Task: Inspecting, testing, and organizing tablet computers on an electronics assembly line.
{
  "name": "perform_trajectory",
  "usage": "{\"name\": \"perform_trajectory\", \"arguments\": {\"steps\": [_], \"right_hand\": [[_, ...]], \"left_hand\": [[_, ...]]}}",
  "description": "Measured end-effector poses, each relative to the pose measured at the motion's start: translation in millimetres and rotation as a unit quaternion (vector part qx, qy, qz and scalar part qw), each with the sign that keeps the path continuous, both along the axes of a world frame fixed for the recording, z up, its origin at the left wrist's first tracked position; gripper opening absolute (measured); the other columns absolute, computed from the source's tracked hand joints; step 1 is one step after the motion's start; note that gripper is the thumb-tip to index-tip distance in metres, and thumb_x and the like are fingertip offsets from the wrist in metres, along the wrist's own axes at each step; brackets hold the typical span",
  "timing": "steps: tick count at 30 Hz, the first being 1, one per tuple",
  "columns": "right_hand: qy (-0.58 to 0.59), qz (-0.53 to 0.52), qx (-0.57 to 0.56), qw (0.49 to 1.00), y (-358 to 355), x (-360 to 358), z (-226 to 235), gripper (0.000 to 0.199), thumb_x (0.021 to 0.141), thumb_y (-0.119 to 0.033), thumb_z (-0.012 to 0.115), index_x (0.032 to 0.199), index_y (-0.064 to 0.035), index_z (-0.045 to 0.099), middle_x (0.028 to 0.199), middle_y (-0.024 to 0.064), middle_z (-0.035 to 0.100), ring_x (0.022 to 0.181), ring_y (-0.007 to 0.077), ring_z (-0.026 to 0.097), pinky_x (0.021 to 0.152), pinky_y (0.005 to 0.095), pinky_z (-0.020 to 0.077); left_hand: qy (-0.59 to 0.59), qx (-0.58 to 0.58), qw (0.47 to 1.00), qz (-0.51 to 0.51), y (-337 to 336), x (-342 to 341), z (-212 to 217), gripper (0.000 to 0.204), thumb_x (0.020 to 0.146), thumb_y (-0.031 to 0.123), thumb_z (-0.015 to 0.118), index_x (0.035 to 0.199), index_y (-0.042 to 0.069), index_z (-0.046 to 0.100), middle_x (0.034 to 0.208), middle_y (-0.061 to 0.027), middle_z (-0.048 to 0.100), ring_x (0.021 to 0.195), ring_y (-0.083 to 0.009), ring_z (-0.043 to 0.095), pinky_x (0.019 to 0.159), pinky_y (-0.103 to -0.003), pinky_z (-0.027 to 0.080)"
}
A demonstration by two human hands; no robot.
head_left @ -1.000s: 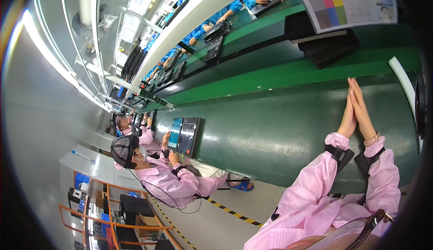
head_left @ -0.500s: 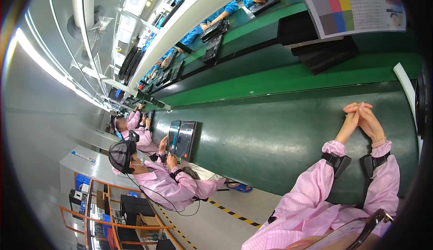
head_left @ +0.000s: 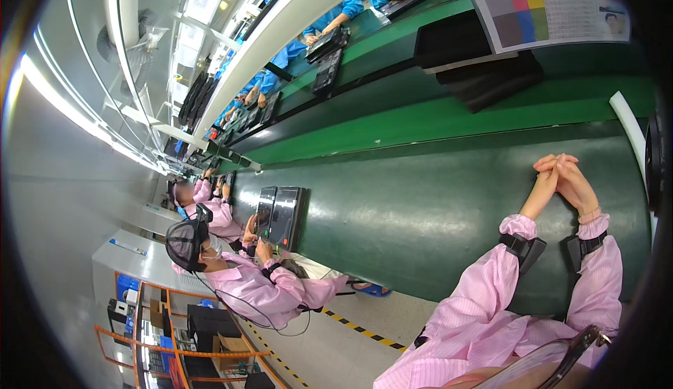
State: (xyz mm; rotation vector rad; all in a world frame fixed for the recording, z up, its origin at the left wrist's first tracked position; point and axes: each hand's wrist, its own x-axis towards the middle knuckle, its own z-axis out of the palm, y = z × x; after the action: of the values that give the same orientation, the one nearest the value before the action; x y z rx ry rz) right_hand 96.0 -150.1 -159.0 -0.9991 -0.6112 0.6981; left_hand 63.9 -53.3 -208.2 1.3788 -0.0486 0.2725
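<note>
Dark green belt [head_left: 420,220], flat black units [head_left: 280,215].

belt [head_left: 434,206] bare around hands [head_left: 564,178] — black units [head_left: 280,217] leftward (well apart)

The conveyor belt [head_left: 434,213] is showing a dark green, smooth rubbery surface with a soft sheen, catching pale glare near the dark flat panels [head_left: 280,215], whose glassy faces are reflecting light. The brighter green strip [head_left: 449,119] beside the belt is looking matt and even. The pink sleeves [head_left: 484,298] are looking like thin, finely striped woven cloth, crinkling at the elastic cuffs, and black straps [head_left: 522,247] of matt fabric are wrapping both wrists. The left hand [head_left: 545,178] and right hand [head_left: 576,182] are bare skin, pressing together. The colour chart [head_left: 547,3] is looking like matt printed paper. The black trays [head_left: 484,66] are appearing as dull moulded plastic.
</note>
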Motion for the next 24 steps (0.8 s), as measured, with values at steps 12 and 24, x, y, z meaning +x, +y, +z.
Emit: {"name": "perform_trajectory", "arguments": {"steps": [12, 24], "right_hand": [[0.012, 0.004, 0.008, 1.0, 0, 1, 1, 0.04, 0.093, -0.035, 0.049, 0.102, 0.0012, 0.062, 0.115, 0.0116, 0.053, 0.107, 0.0216, 0.051, 0.087, 0.036, 0.0455], [-0.009, 0.014, 0.014, 1.0, 1, 3, -3, 0.042, 0.09, -0.038, 0.052, 0.102, 0.0012, 0.062, 0.114, 0.0116, 0.053, 0.107, 0.0214, 0.051, 0.086, 0.0363, 0.0465]], "left_hand": [[0.033, -0.04, 0.998, -0.019, 1, -2, -1, 0.033, 0.098, 0.03, 0.041, 0.108, 0.003, 0.057, 0.105, -0.0067, 0.058, 0.097, -0.0148, 0.052, 0.082, -0.029, 0.044], [0.032, 0.026, 0.999, -0.033, 8, -13, 28, 0.029, 0.095, 0.026, 0.042, 0.104, 0.005, 0.06, 0.102, -0.0074, 0.059, 0.098, -0.019, 0.053, 0.086, -0.033, 0.042]]}}
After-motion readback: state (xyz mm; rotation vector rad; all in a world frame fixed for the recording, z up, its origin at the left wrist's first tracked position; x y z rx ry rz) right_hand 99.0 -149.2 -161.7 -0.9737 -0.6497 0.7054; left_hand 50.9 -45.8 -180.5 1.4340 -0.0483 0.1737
